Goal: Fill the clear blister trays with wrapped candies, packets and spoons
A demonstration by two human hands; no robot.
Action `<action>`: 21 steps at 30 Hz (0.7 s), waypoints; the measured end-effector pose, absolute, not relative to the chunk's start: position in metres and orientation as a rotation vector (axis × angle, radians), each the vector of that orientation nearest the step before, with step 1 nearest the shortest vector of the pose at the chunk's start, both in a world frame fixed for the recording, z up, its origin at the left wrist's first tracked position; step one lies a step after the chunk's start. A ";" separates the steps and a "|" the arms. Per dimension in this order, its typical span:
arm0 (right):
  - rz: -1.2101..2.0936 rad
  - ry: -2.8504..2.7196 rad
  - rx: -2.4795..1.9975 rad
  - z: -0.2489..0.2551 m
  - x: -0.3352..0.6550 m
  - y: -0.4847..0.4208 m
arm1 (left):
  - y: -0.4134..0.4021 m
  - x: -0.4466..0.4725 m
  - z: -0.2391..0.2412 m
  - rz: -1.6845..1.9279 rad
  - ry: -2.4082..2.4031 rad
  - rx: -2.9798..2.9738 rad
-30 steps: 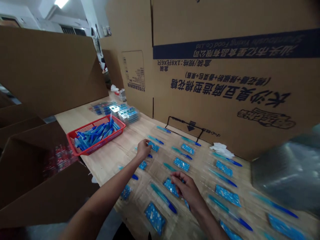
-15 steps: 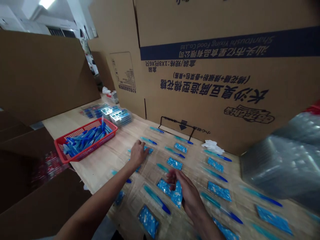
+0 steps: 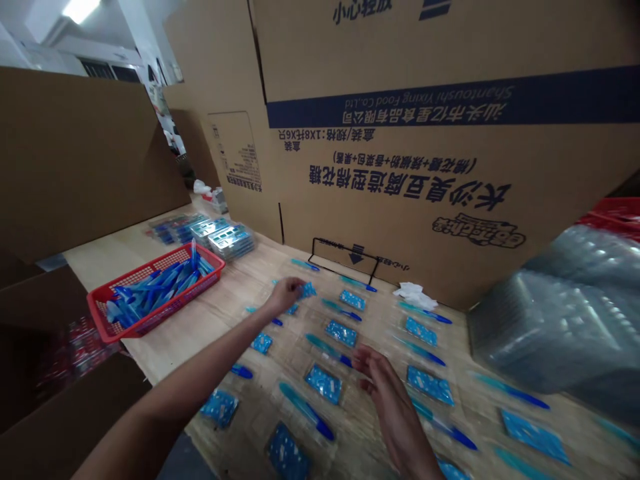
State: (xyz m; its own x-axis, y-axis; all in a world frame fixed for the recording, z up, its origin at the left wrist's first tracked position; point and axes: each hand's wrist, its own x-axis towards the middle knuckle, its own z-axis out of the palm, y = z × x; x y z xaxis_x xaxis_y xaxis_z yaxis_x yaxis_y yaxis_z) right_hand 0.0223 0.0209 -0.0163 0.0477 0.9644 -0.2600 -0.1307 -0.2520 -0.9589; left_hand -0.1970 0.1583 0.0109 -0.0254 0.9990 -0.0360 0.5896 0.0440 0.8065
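Cardboard flaps (image 3: 75,153) are seen at the far left, and beside them a red basket (image 3: 103,313) filled with blue pens (image 3: 155,290) is set on the bench (image 3: 165,340). Behind the basket, flat clear packs (image 3: 227,239) are stacked. The left hand (image 3: 286,295) is stretched out over the bench past the basket. Its fingers are curled shut on the edge of a blue sachet (image 3: 308,290), which is found at the far left end of the rows, close to the carton. Sleeved pens (image 3: 425,312) and sleeved sachets (image 3: 419,330) are laid out in rows across the middle of the bench. The right hand (image 3: 383,383) is held nearer the body, just right of 1 of those sachets. Its fingers are spread loosely apart and nothing can be made out in them. A large printed carton (image 3: 425,187) is stood along the back, with a white tissue (image 3: 413,292) at its foot. At the far right a stack of clear plastic (image 3: 560,320) is piled.
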 end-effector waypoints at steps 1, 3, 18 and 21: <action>1.399 -0.913 -1.355 -0.015 0.031 0.018 | 0.181 -0.204 0.013 0.785 1.761 1.667; 1.389 -0.844 -1.392 -0.016 0.049 0.012 | 0.218 -0.213 0.015 0.692 1.900 1.766; 0.116 -1.655 -2.060 -0.070 0.192 -0.132 | 0.238 -0.201 -0.018 0.144 1.921 2.301; 0.016 -1.832 -2.206 -0.085 0.192 -0.139 | 0.212 -0.186 -0.020 0.185 1.892 2.427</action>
State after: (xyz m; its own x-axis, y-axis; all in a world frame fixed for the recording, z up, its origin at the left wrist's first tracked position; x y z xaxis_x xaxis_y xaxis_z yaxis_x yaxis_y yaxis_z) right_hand 0.1925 -0.1392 -0.0847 0.1990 0.9661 0.1648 0.9631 -0.1617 -0.2152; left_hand -0.1856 0.2116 -0.0196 0.2403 0.9689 0.0584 0.9619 -0.2458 0.1198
